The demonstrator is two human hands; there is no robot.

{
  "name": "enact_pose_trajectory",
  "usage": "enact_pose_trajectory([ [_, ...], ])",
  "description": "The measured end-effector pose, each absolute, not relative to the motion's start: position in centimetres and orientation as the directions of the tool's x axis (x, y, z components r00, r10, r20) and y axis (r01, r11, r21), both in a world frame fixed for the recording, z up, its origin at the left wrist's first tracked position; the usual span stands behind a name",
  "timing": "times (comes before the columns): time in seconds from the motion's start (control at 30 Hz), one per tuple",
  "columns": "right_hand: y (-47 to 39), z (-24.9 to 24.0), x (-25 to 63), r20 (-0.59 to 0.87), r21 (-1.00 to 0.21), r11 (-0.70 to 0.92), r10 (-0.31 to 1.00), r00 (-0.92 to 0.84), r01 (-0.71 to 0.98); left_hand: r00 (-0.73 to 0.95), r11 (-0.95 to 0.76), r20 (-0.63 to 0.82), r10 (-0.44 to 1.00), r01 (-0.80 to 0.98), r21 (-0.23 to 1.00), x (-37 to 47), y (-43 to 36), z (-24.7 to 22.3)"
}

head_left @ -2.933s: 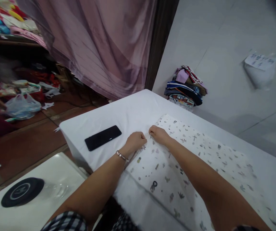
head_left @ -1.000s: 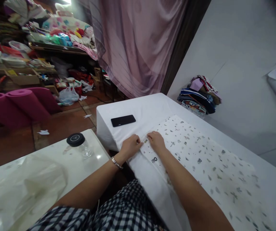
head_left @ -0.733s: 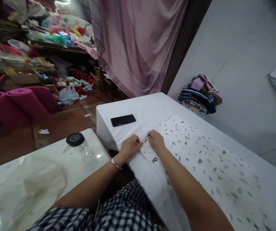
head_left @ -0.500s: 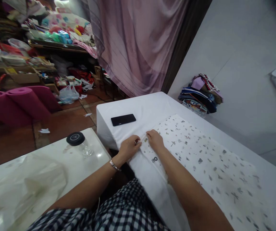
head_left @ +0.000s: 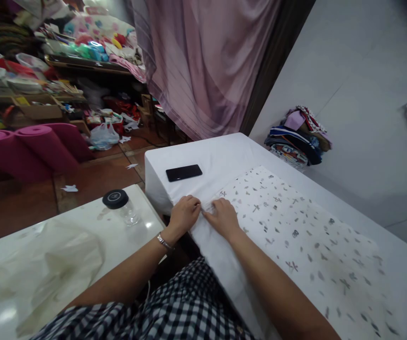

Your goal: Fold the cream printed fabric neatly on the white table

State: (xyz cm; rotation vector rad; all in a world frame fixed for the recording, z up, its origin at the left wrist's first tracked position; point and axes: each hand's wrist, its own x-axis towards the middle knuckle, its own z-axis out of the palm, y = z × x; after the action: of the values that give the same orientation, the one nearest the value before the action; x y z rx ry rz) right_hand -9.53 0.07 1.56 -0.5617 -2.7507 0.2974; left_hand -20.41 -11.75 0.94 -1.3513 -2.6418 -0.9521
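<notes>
White-covered table (head_left: 220, 151) is filling the middle of the head view; patterned fabric (head_left: 309, 241) is lying mainly rightward of the nearer right hand (head_left: 224, 218), its long axis running toward the lower right. Both that and the left hand (head_left: 183, 216) are pinching its left edge, fingers curled nearly closed.

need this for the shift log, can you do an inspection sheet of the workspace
surface: table under a white cover, slight creases
job's things: patterned cloth, spread across the table
clutter: phone on the table; black-lidded jar and crumpled sheet on the side table
grippers: left hand and right hand at the cloth's edge, exact grip unclear
cables: thin white cord by the checked garment
surroundings: curtain, stacked fabrics, rolled mats, floor scraps
</notes>
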Motion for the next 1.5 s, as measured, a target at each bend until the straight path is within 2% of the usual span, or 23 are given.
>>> enact_pose_trajectory([
  [0.17, -0.7, 1.4, -10.2, 0.212, -0.164, 0.908, 0.414, -0.885, 0.386, -0.606, 0.476, 0.267, 0.749, 0.773, 0.42, -20.4, -12.1, 1.1],
  [0.27, -0.9, 1.4, -10.2, 0.209, -0.158, 0.905, 0.421, -0.883, 0.394, -0.598, 0.481, 0.254, 0.76, 0.781, 0.399, -20.2, -12.0, 1.2],
  [0.33, -0.8, 1.4, -10.1, 0.222, -0.212, 0.894, 0.437, -0.872, 0.394, -0.604, 0.493, 0.241, 0.759, 0.776, 0.393, -20.0, -11.9, 1.3],
  [0.47, -0.1, 1.3, -9.8, 0.255, -0.421, 0.839, 0.473, -0.843, 0.343, -0.629, 0.53, 0.242, 0.739, 0.764, 0.368, -19.6, -11.7, 1.7],
  [0.57, 0.3, 1.1, -9.7, 0.275, -0.535, 0.78, 0.524, -0.806, 0.324, -0.653, 0.557, 0.2, 0.73, 0.739, 0.378, -19.3, -11.3, 2.1],
  [0.83, 0.6, 0.6, -9.7, 0.34, -0.665, 0.701, 0.592, -0.73, 0.259, -0.663, 0.544, 0.182, 0.726, 0.716, 0.437, -18.7, -9.9, 1.9],
  [1.0, 0.0, 0.5, -9.5, 0.406, -0.601, 0.764, 0.544, -0.734, 0.235, -0.779, 0.507, 0.15, 0.608, 0.527, 0.682, -19.0, -9.6, 1.7],
  [1.1, -0.5, 0.5, -9.5, 0.412, -0.544, 0.81, 0.486, -0.771, 0.22, -0.786, 0.409, 0.102, 0.609, 0.423, 0.809, -19.2, -9.4, 1.3],
  [1.2, -0.8, 0.3, -9.6, 0.412, -0.491, 0.839, 0.459, -0.787, 0.233, -0.786, 0.247, -0.022, 0.618, 0.168, 0.954, -19.3, -9.1, 0.6],
  [1.3, -0.9, 0.2, -9.6, 0.417, -0.445, 0.858, 0.451, -0.789, 0.255, -0.76, 0.106, -0.117, 0.64, -0.063, 0.992, -19.3, -8.9, 0.2],
  [1.5, -1.2, 0.1, -9.6, 0.427, -0.346, 0.9, 0.404, -0.809, 0.267, -0.726, 0.048, -0.222, 0.651, -0.252, 0.967, -19.6, -9.1, 0.1],
])
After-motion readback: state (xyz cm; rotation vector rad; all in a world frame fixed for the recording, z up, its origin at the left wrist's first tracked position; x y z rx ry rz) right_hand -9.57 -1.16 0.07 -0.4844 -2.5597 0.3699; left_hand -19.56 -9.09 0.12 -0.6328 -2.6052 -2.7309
